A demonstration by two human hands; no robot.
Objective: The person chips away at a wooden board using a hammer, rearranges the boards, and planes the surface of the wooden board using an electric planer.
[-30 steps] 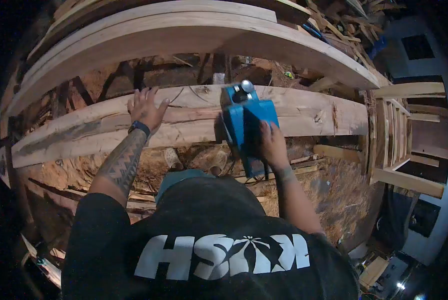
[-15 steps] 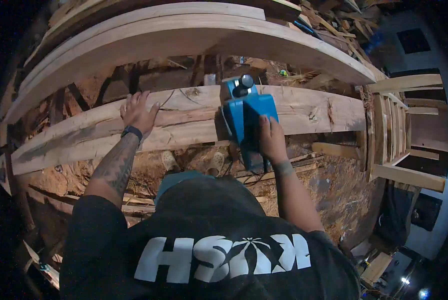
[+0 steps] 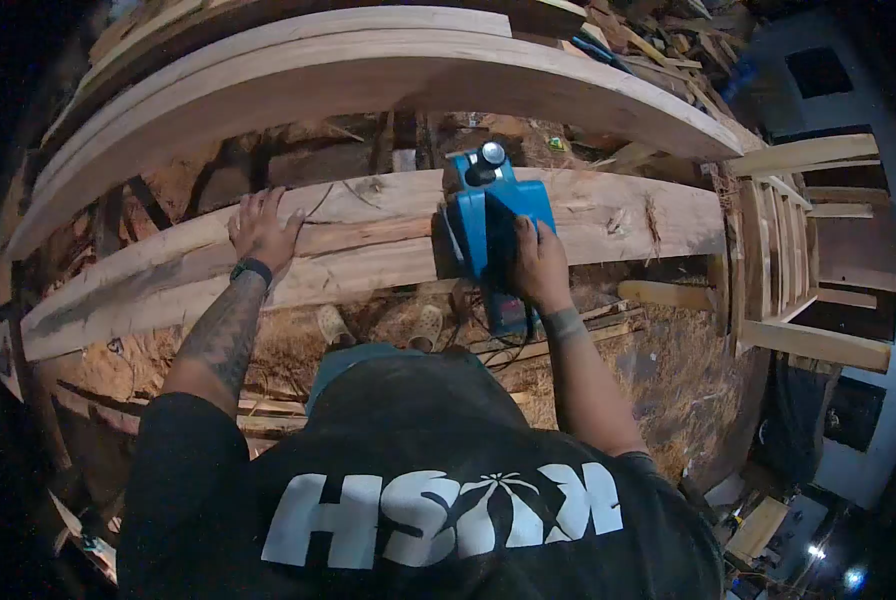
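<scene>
A blue electric planer [image 3: 508, 205] rests across the wide wooden plank [image 3: 368, 225], its round black-and-silver front knob pointing away from me. My right hand [image 3: 540, 265] is wrapped round the planer's rear handle; the palm side is hidden. A dark cord hangs from the tool's near end. My left hand [image 3: 263, 232] lies on the plank to the left of the planer, with its fingers spread over the far part of the surface. The plank shows knots, cracks and a greyish rough patch towards its left end.
Long, thick boards [image 3: 388, 70] lie beyond the plank. At the right stands a slatted wooden frame [image 3: 783, 250] by the plank's end. Wood scraps [image 3: 668, 50] are piled at the far right. Shavings and strips of wood [image 3: 568, 335] cover the ground near my feet.
The planer has tilted slightly and shifted a little, with my right hand still on its handle. My left hand stays on the plank. The whole view has moved slightly.
</scene>
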